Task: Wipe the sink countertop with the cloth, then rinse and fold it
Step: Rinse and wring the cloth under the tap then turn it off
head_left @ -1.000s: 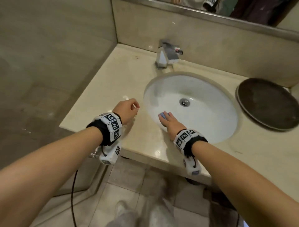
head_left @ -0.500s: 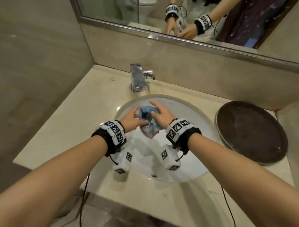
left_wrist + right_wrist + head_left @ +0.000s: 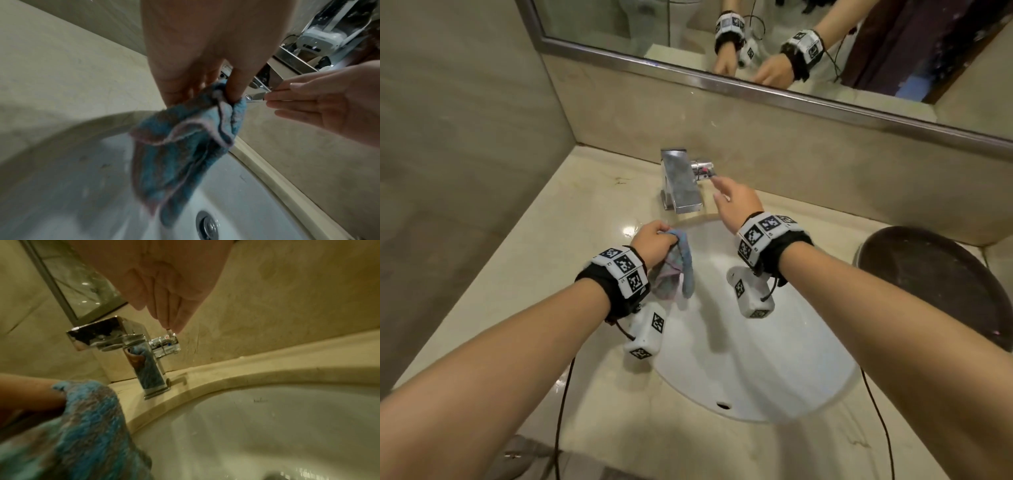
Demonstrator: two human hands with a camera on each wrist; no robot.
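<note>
Dangling over the sink's (image 3: 774, 387) left rim, the blue cloth (image 3: 674, 270) hangs pinched in the left hand (image 3: 654, 241). Right hand (image 3: 736, 202), fingers straight and close together, tips at the faucet (image 3: 681, 185) handle (image 3: 703, 169); open basin below, a dark tray (image 3: 935, 284) well right.

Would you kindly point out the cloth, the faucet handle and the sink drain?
cloth (image 3: 180, 146): left wrist view, middle of the hanging fabric.
faucet handle (image 3: 165, 344): right wrist view, chrome knob body.
sink drain (image 3: 207, 226): left wrist view, metal stopper.
</note>
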